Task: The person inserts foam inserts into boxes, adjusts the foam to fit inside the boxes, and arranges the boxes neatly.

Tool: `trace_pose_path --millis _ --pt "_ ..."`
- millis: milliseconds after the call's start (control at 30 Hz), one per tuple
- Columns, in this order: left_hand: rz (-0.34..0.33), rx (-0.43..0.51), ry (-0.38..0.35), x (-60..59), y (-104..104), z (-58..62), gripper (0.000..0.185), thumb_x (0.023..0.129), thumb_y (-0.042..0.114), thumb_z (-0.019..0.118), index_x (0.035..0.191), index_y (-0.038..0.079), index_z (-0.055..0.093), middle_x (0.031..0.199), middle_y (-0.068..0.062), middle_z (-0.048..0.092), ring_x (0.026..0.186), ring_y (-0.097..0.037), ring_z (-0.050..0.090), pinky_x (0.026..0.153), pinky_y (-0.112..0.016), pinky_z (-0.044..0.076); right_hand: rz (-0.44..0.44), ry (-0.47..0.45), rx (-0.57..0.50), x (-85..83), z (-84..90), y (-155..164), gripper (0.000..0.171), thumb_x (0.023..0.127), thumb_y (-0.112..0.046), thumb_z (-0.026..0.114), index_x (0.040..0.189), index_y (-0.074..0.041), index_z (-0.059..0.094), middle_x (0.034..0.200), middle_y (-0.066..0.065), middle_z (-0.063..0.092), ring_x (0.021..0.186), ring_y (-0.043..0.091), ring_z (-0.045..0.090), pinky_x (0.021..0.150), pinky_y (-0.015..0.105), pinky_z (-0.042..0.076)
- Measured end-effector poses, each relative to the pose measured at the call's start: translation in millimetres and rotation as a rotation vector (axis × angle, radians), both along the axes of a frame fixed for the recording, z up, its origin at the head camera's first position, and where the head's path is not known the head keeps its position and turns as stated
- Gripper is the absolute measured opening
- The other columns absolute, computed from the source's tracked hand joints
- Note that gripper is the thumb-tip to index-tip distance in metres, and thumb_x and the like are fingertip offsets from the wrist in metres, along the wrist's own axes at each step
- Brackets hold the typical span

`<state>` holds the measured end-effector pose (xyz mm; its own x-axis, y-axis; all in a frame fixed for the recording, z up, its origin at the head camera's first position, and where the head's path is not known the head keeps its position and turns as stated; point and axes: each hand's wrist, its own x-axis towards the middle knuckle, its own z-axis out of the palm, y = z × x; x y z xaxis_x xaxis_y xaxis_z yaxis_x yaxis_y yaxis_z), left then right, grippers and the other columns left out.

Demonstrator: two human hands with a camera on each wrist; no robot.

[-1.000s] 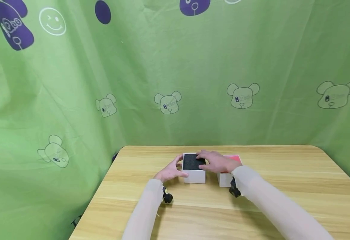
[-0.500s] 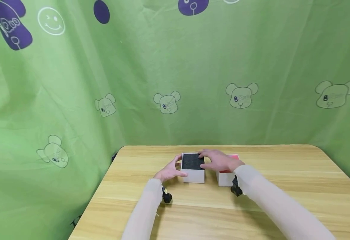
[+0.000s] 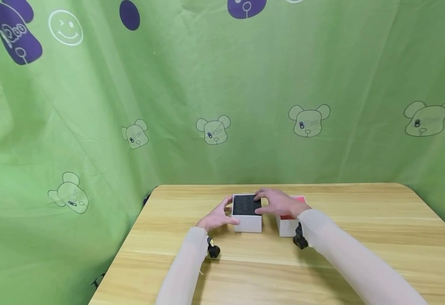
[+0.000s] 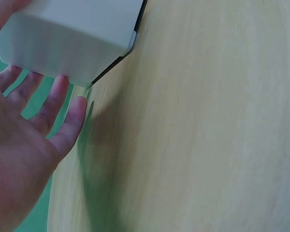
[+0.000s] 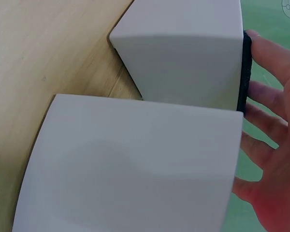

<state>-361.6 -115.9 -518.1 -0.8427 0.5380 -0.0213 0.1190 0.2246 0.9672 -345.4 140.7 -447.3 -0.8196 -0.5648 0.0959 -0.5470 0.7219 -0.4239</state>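
Observation:
A white box (image 3: 248, 224) stands on the wooden table, its top taken up by a black textured pad (image 3: 244, 205) that rises slightly above the rim. My left hand (image 3: 216, 217) grips this box at its left side, thumb on the front face and fingers on the left side. My right hand (image 3: 277, 202) has its fingertips on the right edge of the black pad, the thumb nearer me. Beneath that hand stands a second white box (image 3: 286, 228) with a red top (image 3: 298, 199), partly hidden. In the right wrist view the fingers (image 5: 266, 96) reach past both boxes.
The boxes stand toward the back of the table (image 3: 359, 237), with a narrow gap between them. A green printed curtain (image 3: 260, 84) hangs behind and at the sides. Each wrist wears a small black camera (image 3: 213, 250).
My right hand has slid slightly right, from over the black pad to its right edge. The left hand and both boxes look unmoved.

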Motion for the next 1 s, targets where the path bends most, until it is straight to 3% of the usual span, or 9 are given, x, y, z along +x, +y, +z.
trace_pose_path --millis 733,1000 --pt "0.015 -0.023 0.018 1.5 -1.6 -0.1 0.098 0.076 0.003 0.077 0.152 0.014 0.016 0.152 -0.008 0.025 0.131 -0.031 0.035 0.103 -0.042 0.036 -0.051 -0.018 0.001 3.2 3.0 -1.4 0.049 0.079 -0.04 0.074 0.116 -0.009 0.065 0.135 0.013 0.048 0.124 0.036 0.043 0.101 0.052 0.036" --pt "0.006 -0.01 0.014 1.4 0.2 0.8 0.099 0.075 0.003 0.077 0.152 0.014 0.016 0.152 -0.008 0.026 0.13 -0.031 0.036 0.102 -0.04 0.038 -0.03 0.019 -0.014 2.1 3.0 1.4 0.047 0.077 -0.038 0.076 0.112 -0.008 0.067 0.128 0.014 0.052 0.119 0.037 0.047 0.098 0.052 0.038"
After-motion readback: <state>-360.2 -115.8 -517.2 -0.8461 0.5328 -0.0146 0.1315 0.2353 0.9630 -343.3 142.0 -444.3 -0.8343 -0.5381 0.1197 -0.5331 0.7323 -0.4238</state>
